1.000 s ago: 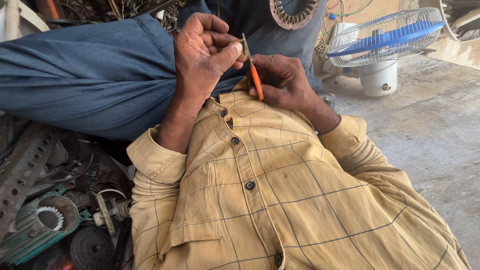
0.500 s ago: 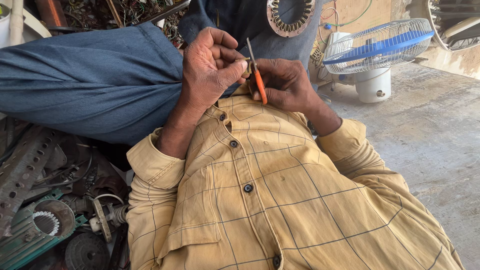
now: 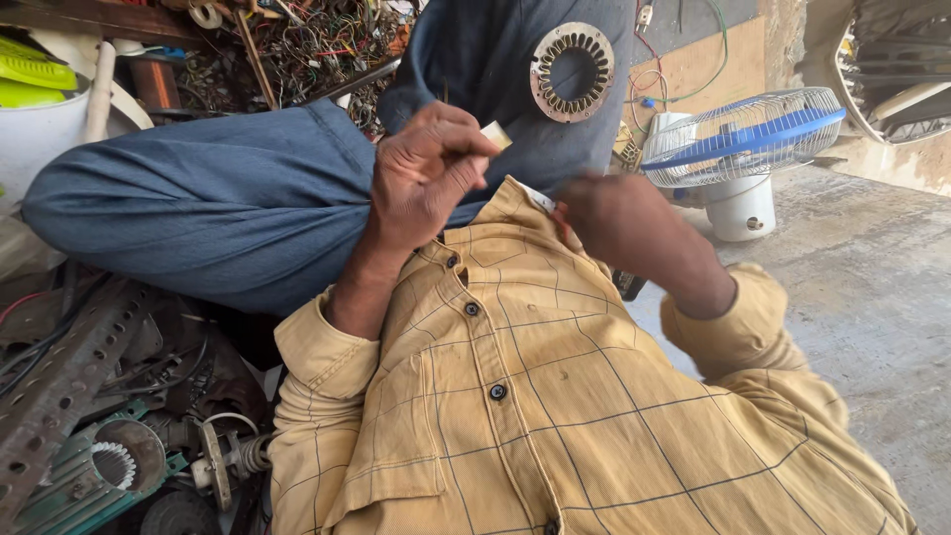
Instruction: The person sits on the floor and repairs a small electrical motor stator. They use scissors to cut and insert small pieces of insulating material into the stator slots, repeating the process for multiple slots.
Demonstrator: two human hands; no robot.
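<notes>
Yellow checked cloth fills the head view — our shirt (image 3: pixel 555 416), with both hands raised above its collar. Our left hand (image 3: pixel 428 176) has its fingers pinched together on a small pale slip (image 3: pixel 494 134), held just over the blue trousers (image 3: pixel 218 203). Our right hand (image 3: pixel 619 220) is blurred beside the collar — we cannot tell how its fingers sit. Behind it rests a metal stator ring (image 3: pixel 573 71), and a blue-and-white fan (image 3: pixel 738 149) stands to the right.

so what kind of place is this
Likely a small repair workshop for fans and motors: a stator ring, a tangle of wires, a table fan and motor parts on the floor.
</notes>
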